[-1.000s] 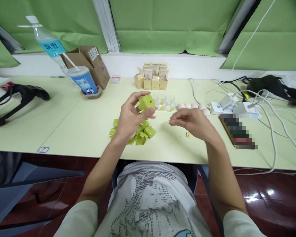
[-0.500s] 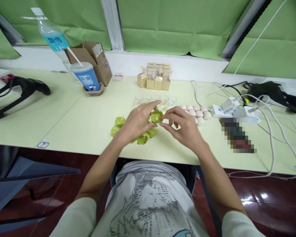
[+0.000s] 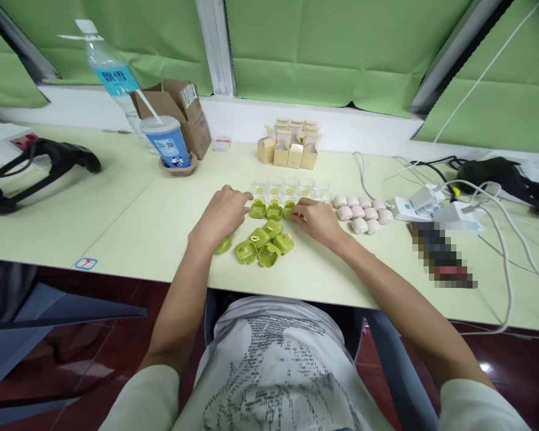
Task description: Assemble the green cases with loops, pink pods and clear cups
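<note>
Three small green flower-rimmed cups stand side by side in a row: a left cup (image 3: 257, 209), a middle cup (image 3: 274, 211) and a right cup (image 3: 288, 209). My right hand (image 3: 317, 220) has its fingertips closed on the right cup, partly hiding it. At the row's other end, my left hand (image 3: 222, 216) is beside the left cup with thumb and forefinger apart; whether they touch it is unclear. Nearer me lies a loose pile of green pieces (image 3: 269, 254), some open, some dome side up. One more green piece (image 3: 223, 245) sits partly behind my left wrist.
Behind the row are clear plastic cups (image 3: 290, 187) with yellow marks. Pale pink rounded pieces (image 3: 357, 212) lie right of my right hand. Farther back stand small cardboard boxes (image 3: 296, 152). A drink cup (image 3: 166, 143) and bottle (image 3: 112, 78) are left; a power strip (image 3: 406, 209) with cables is right.
The green cup held between both hands is now down on the table in a row with others. My hands have moved apart, to either end of that row. The view has shifted slightly.
</note>
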Demonstrator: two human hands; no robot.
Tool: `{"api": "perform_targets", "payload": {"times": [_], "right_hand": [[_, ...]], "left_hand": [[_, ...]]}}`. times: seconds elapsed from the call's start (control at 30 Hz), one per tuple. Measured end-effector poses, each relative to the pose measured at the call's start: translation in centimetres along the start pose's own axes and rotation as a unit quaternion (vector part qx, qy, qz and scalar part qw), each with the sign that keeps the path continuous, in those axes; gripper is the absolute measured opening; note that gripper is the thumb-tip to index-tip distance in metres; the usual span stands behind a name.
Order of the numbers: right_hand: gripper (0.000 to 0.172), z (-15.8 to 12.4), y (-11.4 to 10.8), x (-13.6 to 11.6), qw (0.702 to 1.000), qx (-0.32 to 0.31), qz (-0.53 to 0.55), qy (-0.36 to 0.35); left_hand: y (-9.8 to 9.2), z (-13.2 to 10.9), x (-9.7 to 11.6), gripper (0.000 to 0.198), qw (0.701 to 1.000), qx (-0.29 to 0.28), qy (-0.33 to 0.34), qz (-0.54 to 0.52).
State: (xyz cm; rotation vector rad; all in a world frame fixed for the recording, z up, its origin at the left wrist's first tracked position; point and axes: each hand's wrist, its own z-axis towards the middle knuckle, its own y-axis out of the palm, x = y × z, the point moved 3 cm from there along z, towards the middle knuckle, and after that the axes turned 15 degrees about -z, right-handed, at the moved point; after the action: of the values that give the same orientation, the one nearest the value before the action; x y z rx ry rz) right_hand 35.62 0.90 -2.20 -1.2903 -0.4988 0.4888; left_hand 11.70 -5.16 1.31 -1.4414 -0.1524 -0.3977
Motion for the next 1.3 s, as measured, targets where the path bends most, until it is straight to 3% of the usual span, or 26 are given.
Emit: {"api": "perform_targets", "payload": {"times": [0.2, 0.9, 1.1, 1.2, 1.3], "right_hand": [[0.030, -0.6, 0.9, -0.6, 1.000, 0.001, -0.005, -0.014], [0.030, -1.0, 0.4, -0.2, 0.999, 0.002, 0.012, -0.031], [0.032, -2.7, -1.8, -0.8, 0.989, 0.058, 0.114, -0.070], [0.022, -4.1, -2.5, -1.8, 0.981, 0.024, 0.146, -0.121], [0.015, -5.0, -2.6, -1.9, 0.982, -0.003, 0.157, -0.107]], "left_hand": [[1.3, 0.3, 1.0, 0.034, 0.999, -0.048, 0.010, 0.014], [1.4, 0.5, 1.1, 0.034, 0.999, -0.040, 0.017, 0.024], [0.3, -0.1, 1.2, 0.034, 0.999, -0.019, 0.033, 0.018], [-0.6, -0.8, 1.7, 0.030, 0.998, -0.008, 0.060, -0.029], [-1.2, -1.4, 2.7, 0.028, 0.992, -0.005, 0.099, -0.082]]}}
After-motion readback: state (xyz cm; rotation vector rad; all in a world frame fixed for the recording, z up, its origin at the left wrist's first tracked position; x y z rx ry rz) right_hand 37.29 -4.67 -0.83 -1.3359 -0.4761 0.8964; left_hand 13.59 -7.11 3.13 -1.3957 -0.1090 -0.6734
